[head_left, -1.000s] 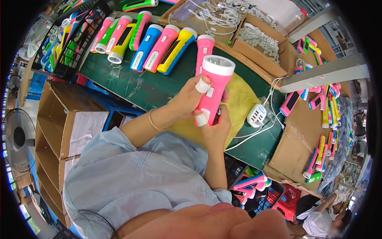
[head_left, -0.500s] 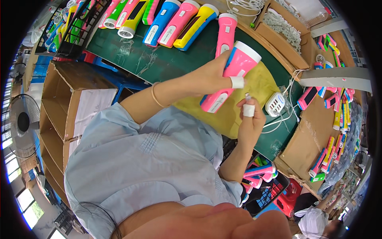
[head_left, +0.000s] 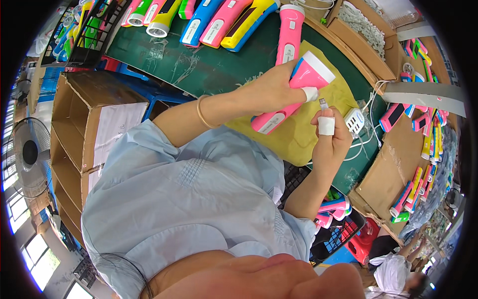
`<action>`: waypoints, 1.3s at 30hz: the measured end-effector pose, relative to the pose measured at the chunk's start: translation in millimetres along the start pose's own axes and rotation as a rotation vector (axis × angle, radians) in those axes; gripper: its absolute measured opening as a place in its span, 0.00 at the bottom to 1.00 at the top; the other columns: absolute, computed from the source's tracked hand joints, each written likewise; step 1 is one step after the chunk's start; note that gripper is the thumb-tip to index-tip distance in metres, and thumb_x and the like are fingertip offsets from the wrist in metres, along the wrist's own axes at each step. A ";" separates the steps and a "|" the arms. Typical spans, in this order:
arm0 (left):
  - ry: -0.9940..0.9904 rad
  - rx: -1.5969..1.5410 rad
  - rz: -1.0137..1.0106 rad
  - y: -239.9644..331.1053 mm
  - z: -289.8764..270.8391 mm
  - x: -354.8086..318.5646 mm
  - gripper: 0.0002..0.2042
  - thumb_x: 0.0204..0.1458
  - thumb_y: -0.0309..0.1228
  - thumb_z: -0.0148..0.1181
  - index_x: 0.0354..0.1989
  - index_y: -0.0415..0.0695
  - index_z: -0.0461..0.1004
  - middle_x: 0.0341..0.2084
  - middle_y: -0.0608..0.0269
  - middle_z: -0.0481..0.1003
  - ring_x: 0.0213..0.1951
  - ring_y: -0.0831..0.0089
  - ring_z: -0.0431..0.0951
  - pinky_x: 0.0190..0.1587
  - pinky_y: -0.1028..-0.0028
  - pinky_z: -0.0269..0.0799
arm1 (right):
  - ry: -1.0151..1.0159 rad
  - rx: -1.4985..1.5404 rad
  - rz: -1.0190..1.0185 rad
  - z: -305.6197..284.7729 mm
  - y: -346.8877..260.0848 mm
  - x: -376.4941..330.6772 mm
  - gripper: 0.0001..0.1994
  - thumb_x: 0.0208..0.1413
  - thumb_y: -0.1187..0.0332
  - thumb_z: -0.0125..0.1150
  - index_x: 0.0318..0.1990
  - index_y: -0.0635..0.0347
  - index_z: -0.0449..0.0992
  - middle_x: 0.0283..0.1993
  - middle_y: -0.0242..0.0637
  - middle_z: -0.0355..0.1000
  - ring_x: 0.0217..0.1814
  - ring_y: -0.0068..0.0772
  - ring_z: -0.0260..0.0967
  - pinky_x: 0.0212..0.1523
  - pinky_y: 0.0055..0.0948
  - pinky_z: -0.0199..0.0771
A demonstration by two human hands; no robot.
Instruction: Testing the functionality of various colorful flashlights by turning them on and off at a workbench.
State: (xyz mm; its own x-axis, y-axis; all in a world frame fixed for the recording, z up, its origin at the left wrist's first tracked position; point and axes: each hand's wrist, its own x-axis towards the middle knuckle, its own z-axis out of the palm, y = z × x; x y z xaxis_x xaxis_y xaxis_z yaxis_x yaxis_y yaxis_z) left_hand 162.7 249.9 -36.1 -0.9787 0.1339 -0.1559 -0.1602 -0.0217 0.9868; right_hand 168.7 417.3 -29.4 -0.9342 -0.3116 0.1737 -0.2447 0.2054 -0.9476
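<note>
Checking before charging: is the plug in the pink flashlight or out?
Out. The right hand pinches the plug apart from the pink flashlight, gripped by the left hand.

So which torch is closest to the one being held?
The pink torch lying alone on the green table, just above the left hand; the others lie further left.

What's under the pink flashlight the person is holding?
Below the pink flashlight, held in the left hand, lies a yellow cloth on the green table. The hand and flashlight hide part of the cloth.
</note>
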 end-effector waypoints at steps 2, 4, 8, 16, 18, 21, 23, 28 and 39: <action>0.003 0.060 -0.017 -0.5 -0.5 5.5 0.23 0.47 0.35 0.58 0.49 0.37 0.61 0.34 0.61 0.70 0.37 0.78 0.70 0.40 0.77 0.67 | -0.004 -0.028 0.017 -0.1 -0.7 -0.2 0.07 0.54 0.72 0.47 0.27 0.64 0.67 0.22 0.29 0.63 0.24 0.16 0.56 0.25 0.17 0.54; 0.030 0.052 0.067 -5.6 4.8 11.3 0.24 0.45 0.35 0.59 0.47 0.35 0.60 0.33 0.58 0.69 0.35 0.75 0.70 0.37 0.75 0.67 | 0.028 0.025 0.025 0.5 -1.3 0.7 0.08 0.55 0.71 0.47 0.26 0.64 0.67 0.22 0.28 0.64 0.24 0.16 0.55 0.25 0.16 0.54; 0.038 0.180 0.382 -14.7 -5.0 17.2 0.27 0.41 0.36 0.61 0.44 0.31 0.59 0.31 0.53 0.66 0.34 0.68 0.70 0.34 0.72 0.67 | 0.039 0.047 0.014 -5.4 -8.1 5.9 0.09 0.56 0.70 0.47 0.25 0.64 0.67 0.21 0.28 0.63 0.23 0.15 0.54 0.24 0.16 0.54; -0.022 0.469 0.096 7.4 -6.2 6.6 0.34 0.34 0.36 0.64 0.49 0.29 0.57 0.31 0.52 0.67 0.33 0.67 0.69 0.35 0.72 0.66 | -0.032 -0.150 0.027 0.1 -4.8 14.8 0.08 0.53 0.70 0.53 0.26 0.66 0.69 0.18 0.32 0.63 0.20 0.18 0.55 0.20 0.20 0.54; -0.020 0.414 0.039 4.8 -5.5 6.5 0.34 0.33 0.36 0.64 0.47 0.29 0.58 0.30 0.52 0.67 0.32 0.67 0.69 0.34 0.72 0.66 | -0.022 -0.183 0.039 0.9 -5.2 15.1 0.08 0.53 0.70 0.53 0.26 0.67 0.70 0.17 0.34 0.62 0.19 0.19 0.55 0.20 0.21 0.54; 0.018 0.421 0.053 0.2 -4.7 5.5 0.34 0.33 0.36 0.64 0.47 0.27 0.57 0.29 0.51 0.67 0.31 0.67 0.69 0.33 0.71 0.66 | -0.072 -0.253 0.068 1.6 -6.6 15.2 0.09 0.52 0.70 0.54 0.24 0.67 0.69 0.17 0.38 0.61 0.18 0.23 0.55 0.19 0.23 0.54; 0.011 0.446 0.060 -3.6 -2.6 8.4 0.35 0.33 0.35 0.63 0.48 0.26 0.54 0.29 0.50 0.67 0.31 0.65 0.70 0.33 0.71 0.67 | 0.006 -0.462 0.027 5.7 -9.5 14.3 0.09 0.52 0.70 0.54 0.25 0.66 0.68 0.18 0.43 0.62 0.17 0.34 0.59 0.19 0.28 0.58; 0.018 0.488 0.050 -4.3 -1.7 6.7 0.37 0.34 0.32 0.61 0.51 0.25 0.50 0.31 0.49 0.67 0.32 0.64 0.70 0.34 0.71 0.68 | 0.127 -0.564 -0.165 19.7 3.8 17.8 0.09 0.55 0.69 0.49 0.28 0.67 0.68 0.19 0.48 0.64 0.19 0.40 0.60 0.21 0.32 0.59; 0.054 0.446 0.127 -10.5 -4.0 2.1 0.45 0.34 0.30 0.59 0.59 0.26 0.38 0.39 0.44 0.63 0.39 0.59 0.69 0.41 0.70 0.67 | 0.167 -0.572 -0.140 29.3 10.8 14.5 0.08 0.55 0.70 0.49 0.29 0.67 0.69 0.20 0.47 0.66 0.20 0.41 0.64 0.22 0.31 0.61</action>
State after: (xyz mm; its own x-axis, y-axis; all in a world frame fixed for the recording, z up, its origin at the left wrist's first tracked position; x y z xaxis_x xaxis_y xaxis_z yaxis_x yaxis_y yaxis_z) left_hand 161.8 246.4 -47.0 -0.9941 0.1059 -0.0234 0.0205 0.3951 0.9184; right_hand 160.2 387.9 -44.9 -0.8997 -0.2316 0.3700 -0.4257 0.6528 -0.6266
